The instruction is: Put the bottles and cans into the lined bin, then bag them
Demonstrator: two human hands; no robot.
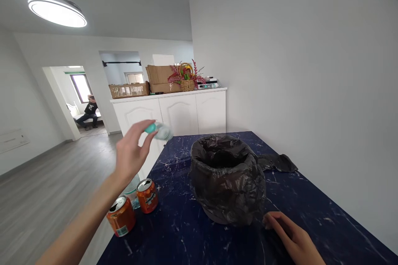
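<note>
My left hand (132, 149) is raised over the table's left side. Its thumb and fingers pinch the teal cap of a clear plastic bottle (163, 131), which is blurred and points to the right. Below that arm stand two orange soda cans, one nearer (122, 217) and one farther (147, 198), both upright with opened tops. A second clear bottle (133, 196) is partly hidden behind them. A bin lined with a black trash bag (230, 190) stands mid-table, its mouth gaping. At its lower right, my right hand (289, 232) has its fingertips closed on the bag's dark film.
The dark blue marbled table (177, 232) runs along a white wall. Loose black plastic (278, 162) lies right of the bin. Beyond is a white cabinet (180, 114) with cardboard boxes (163, 78) and a flower basket (187, 85). A person (90, 109) sits in the far room.
</note>
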